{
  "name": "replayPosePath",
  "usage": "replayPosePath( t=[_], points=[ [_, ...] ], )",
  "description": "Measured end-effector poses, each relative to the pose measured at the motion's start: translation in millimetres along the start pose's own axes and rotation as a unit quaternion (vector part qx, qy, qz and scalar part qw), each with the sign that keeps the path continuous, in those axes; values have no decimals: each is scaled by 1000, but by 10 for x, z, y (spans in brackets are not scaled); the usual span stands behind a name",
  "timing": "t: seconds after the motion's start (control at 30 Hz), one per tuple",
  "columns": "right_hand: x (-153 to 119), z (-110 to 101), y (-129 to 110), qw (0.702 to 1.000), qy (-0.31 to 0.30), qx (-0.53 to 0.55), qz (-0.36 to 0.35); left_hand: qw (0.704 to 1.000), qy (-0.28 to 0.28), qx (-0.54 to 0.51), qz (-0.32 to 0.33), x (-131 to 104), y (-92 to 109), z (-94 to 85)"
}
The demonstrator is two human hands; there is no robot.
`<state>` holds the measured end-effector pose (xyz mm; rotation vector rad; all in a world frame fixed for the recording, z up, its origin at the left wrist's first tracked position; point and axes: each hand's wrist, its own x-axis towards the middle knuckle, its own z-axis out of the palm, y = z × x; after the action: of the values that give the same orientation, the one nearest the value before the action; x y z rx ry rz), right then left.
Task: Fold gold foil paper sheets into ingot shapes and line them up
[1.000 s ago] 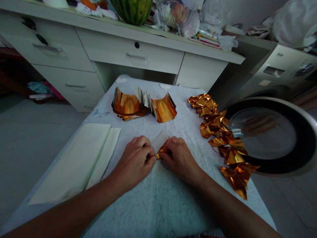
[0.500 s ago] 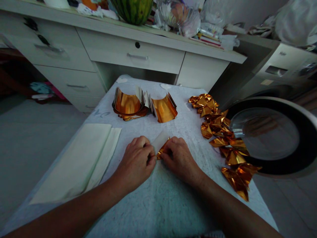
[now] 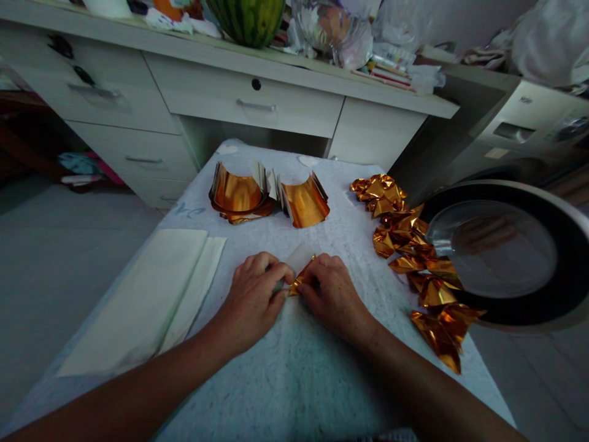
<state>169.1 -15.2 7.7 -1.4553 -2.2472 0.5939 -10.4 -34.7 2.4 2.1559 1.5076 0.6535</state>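
Between my two hands, low over the cloth-covered table, is a small folded piece of gold foil paper [image 3: 297, 286]. A pale, whitish sheet [image 3: 300, 255] sticks out behind it. My left hand [image 3: 257, 298] grips the foil's left end, thumb below and index finger reaching over. My right hand [image 3: 334, 291] pinches the right part of the foil between thumb and curled fingers, which hide much of it. Beyond the hands, two curved stacks of gold foil sheets [image 3: 306, 202] stand side by side. Several folded gold foil shapes [image 3: 446, 328] lie in a row at the right edge.
Folded pale paper sheets [image 3: 142, 294] lie on the table's left. A washing machine's open round door [image 3: 561, 258] sits close to the right edge. Behind stands a white drawer desk [image 3: 294, 113] bearing a watermelon [image 3: 248, 21], plastic bags and books.
My left index finger has stretched out toward the gold foil, and the left thumb has parted from it slightly. My right hand and the other items stay where they were.
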Motion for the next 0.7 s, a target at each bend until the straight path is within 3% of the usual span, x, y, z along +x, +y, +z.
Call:
replayPosePath(
  t=[0.7],
  points=[
    [-28,10,-18,1000,19,0,1,1000,-25,14,-2,46,15,-26]
  ],
)
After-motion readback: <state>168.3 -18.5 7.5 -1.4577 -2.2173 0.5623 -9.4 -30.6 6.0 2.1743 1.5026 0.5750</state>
